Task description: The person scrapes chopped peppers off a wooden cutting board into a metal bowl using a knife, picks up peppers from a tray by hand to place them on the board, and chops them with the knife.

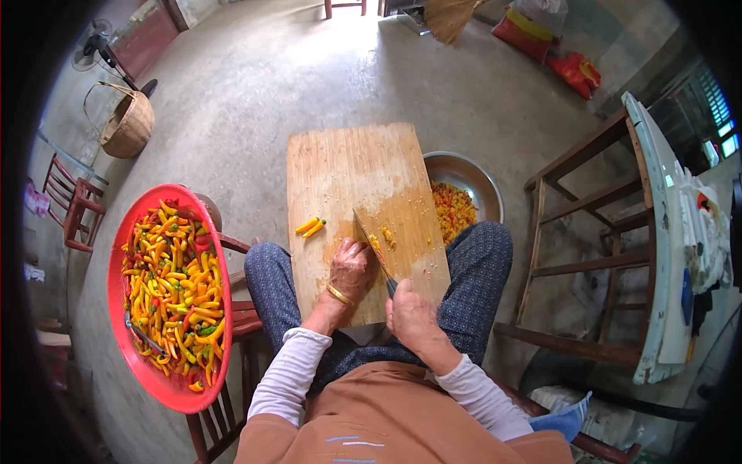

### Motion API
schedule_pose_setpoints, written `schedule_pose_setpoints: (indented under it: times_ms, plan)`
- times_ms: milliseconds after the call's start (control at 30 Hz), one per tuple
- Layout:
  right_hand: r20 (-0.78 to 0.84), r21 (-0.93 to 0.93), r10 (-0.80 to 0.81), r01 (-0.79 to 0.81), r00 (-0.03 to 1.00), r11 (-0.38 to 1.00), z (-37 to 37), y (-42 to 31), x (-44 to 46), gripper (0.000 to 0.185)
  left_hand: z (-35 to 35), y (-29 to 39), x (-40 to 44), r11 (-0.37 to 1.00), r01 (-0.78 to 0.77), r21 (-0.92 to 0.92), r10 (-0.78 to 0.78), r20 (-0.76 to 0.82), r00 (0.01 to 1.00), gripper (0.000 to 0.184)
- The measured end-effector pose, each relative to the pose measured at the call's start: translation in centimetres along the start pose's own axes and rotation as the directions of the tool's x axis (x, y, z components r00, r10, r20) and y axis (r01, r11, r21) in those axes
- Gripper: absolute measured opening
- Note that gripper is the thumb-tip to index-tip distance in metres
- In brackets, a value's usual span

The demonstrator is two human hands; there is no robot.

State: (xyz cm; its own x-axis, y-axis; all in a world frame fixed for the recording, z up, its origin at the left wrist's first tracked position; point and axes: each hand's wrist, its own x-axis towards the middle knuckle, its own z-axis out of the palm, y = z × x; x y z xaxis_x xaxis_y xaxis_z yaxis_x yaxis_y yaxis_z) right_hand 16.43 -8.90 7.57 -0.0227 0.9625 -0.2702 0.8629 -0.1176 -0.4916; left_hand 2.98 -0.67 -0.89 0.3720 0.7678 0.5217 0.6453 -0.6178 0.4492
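Note:
A wooden cutting board [355, 170] lies across my lap. My right hand [413, 317] is wrapped round the dark handle of a knife [373, 243], whose blade points up and left over the board. Left of the blade, my left hand [350, 271] rests on the board with curled fingers; what they hold, if anything, is hidden. Small chopped pepper pieces [388, 237] lie just right of the blade. Two whole yellow peppers [311, 226] sit near the board's left edge.
A red tray [226, 309] heaped with yellow, orange and red peppers stands at the left. Beyond the board's right edge, a metal bowl [488, 189] holds chopped peppers. A wooden-framed table [645, 232] stands at the right, a woven basket [130, 127] at the upper left.

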Motion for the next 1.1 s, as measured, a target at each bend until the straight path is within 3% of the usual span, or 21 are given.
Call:
schedule_pose_setpoints:
  times_ms: [100,200,400,500,600,700,900,1100]
  plan:
    - [-0.044,0.066,-0.037,0.040,0.998,0.997,0.9,-0.4,2.3,0.025,0.3,-0.2,-0.3,0.997,0.059,0.059,-0.064,0.080,0.995,0.013]
    - [-0.072,0.147,-0.070,0.080,0.995,0.986,0.9,0.1,4.1,0.024,-0.6,0.5,0.2,0.995,0.077,-0.061,-0.079,-0.034,0.996,0.010]
    - [-0.078,0.152,-0.080,0.091,0.994,0.984,-0.7,2.5,0.7,0.023,-0.4,0.2,-0.3,0.978,0.159,-0.134,-0.171,-0.091,0.981,0.005]
    - [-0.109,0.156,-0.021,0.038,0.994,0.987,-1.4,2.0,-0.1,0.023,-0.3,0.3,-0.3,0.981,0.136,-0.142,-0.153,-0.119,0.981,0.004]
    - [-0.123,0.174,-0.121,0.141,0.985,0.975,-1.7,2.1,-0.6,0.024,-0.2,0.1,-0.3,0.980,0.152,-0.127,-0.165,-0.099,0.981,0.004]
    - [-0.037,0.161,-0.082,0.087,0.996,0.983,-1.2,1.8,-1.0,0.025,0.0,0.0,-0.2,0.983,0.150,-0.106,-0.160,-0.091,0.983,0.004]
    - [0.012,0.002,-0.007,0.007,1.000,1.000,-0.1,0.2,-0.4,0.027,-0.1,-0.2,-0.1,0.981,0.131,-0.143,-0.141,-0.061,0.988,0.004]
    - [-0.052,0.090,-0.051,0.055,0.997,0.994,1.3,0.0,3.0,0.028,-1.4,1.0,0.3,0.997,0.064,-0.052,-0.067,-0.065,0.996,0.010]
